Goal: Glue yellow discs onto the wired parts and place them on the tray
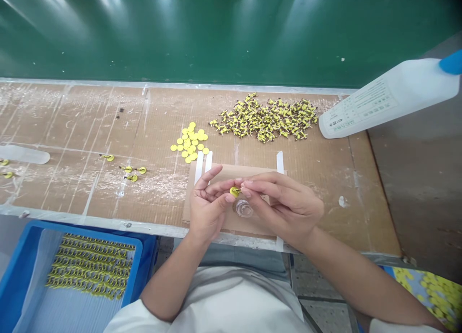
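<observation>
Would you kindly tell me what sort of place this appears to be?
It looks like a small-parts assembly workshop, probably electronics, though that is a guess. A cardboard-covered workbench holds a heap of small yellow-and-dark components and loose yellow discs, and a blue tray holds neat rows of similar pieces.

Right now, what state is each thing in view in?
Yellow part, pinched, held up
Clear piece, just below it
Left hand, pinching the yellow part
Right hand, pinching it too, above the clear piece
White bottle, lying tilted, blue cap on
Yellow discs, loose in a heap
Blue tray, holding rows of yellow parts
</observation>
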The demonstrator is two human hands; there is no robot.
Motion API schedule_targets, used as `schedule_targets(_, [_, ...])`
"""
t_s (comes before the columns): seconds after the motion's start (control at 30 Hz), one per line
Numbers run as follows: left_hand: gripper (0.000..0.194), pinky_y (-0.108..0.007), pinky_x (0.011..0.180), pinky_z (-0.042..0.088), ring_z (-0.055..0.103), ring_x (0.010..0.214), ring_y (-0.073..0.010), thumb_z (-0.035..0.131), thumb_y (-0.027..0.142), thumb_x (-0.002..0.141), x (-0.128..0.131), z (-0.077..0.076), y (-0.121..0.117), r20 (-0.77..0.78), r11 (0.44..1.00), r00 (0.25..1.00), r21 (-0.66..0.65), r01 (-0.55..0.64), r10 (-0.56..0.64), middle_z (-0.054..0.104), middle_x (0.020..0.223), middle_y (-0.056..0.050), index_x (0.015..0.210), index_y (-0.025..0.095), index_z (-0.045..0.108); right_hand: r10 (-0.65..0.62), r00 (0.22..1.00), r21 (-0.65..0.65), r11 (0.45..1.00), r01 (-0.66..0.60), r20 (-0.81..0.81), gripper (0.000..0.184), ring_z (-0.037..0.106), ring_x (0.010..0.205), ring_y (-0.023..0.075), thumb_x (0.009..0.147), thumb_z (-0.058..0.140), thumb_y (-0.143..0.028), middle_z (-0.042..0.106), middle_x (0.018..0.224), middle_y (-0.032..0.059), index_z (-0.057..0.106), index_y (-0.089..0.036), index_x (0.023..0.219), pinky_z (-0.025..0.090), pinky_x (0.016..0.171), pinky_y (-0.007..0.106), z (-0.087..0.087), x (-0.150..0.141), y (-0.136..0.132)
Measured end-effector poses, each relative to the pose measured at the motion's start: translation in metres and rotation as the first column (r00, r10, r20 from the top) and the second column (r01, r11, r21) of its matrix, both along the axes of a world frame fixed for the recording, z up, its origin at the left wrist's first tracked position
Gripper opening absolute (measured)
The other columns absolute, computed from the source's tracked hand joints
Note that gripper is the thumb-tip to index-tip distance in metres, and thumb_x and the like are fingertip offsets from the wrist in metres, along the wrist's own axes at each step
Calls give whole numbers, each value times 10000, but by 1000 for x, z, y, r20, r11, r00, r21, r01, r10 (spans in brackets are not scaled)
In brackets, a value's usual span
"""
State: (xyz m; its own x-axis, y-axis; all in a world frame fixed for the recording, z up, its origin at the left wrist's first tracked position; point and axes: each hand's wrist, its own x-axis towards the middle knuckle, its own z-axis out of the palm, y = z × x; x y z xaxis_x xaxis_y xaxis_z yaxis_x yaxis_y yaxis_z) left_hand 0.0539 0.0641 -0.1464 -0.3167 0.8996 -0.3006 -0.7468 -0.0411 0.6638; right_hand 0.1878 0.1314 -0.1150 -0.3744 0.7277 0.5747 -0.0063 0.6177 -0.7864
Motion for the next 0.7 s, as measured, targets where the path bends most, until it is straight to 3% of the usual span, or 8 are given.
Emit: schedule_targets(0.7, [504,-278,819,614,764,877,-221,927,182,585,0,-2,1,-50,998,998,-38,-43,42,798,827,-24,1047,223,731,7,1000,19,1000,-7,22,295,739,761,159,823,681,-49,766,907,50,749,-261,1016,615,654,231,5,-2,2])
